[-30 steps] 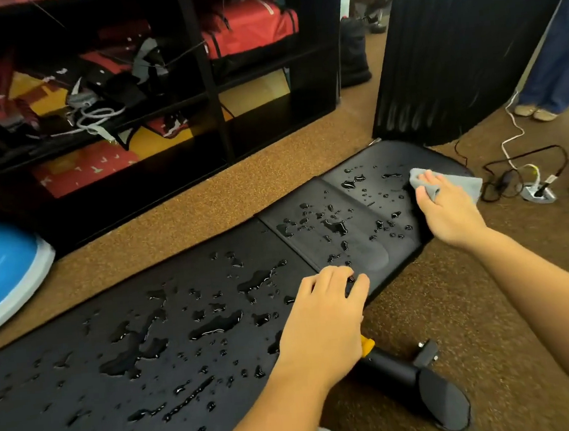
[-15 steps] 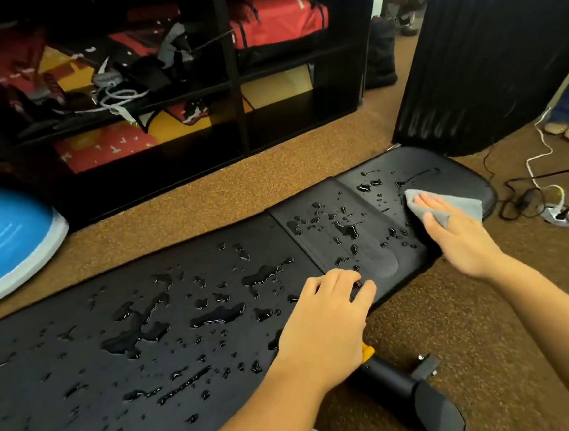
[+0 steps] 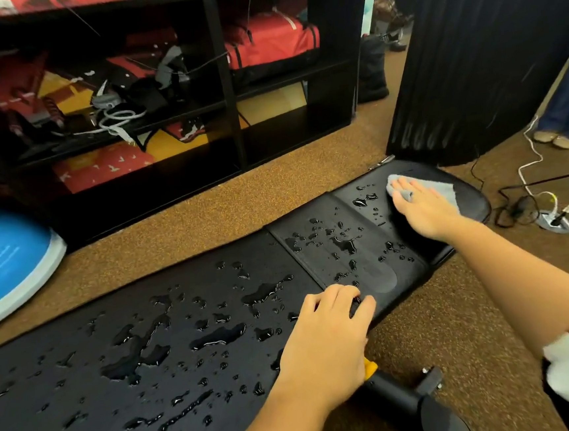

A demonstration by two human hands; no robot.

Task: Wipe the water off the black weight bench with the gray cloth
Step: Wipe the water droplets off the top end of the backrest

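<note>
In the head view, we saw the right hand (image 3: 426,206) laid on the gray cloth (image 3: 442,189) at the far, rounded end of the black weight bench (image 3: 226,426). Its fingers (image 3: 400,184) were stretched out and close together, pressing the cloth flat rather than pinching it. The cloth showed beyond and to the right of those fingers. Just left of them lay a small puddle, and more water drops (image 3: 218,336) were scattered from there down the long pad.

The left hand (image 3: 328,342) rested on the bench's near edge, where the two pads meet. Its fingers (image 3: 335,297) were loosely bent and side by side, tips on the wet surface, holding nothing. Below that wrist we saw the bench's foot (image 3: 412,400) on the brown carpet (image 3: 274,199).

Well beyond both sets of fingers stood a black shelf (image 3: 226,83) and a black curtain (image 3: 484,43). Far left of the left fingers sat a blue dome (image 3: 5,260), and right of the right fingers a power strip (image 3: 555,221).
</note>
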